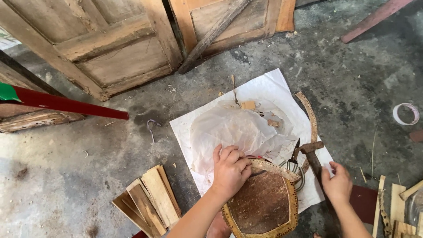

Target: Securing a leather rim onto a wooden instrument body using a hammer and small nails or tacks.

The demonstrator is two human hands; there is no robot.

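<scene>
A rounded brown leather piece (pixel 263 205) with a pale studded rim lies low in the view, half on a white paper sheet (pixel 273 90) spread over the concrete floor (pixel 88 154), apparently to keep it off the grit. The left hand (pixel 230 169) presses closed on the piece's upper edge, fingers curled over the rim to steady it. The right hand (pixel 338 184) wraps the dark handle of a rusty curved tool (pixel 311 132); how tight that grip is, I cannot quite tell. Crumpled translucent wrap (pixel 233 130) sits just beyond, wood offcuts (pixel 147 200) to the left, tape roll (pixel 406 113) well apart.
</scene>
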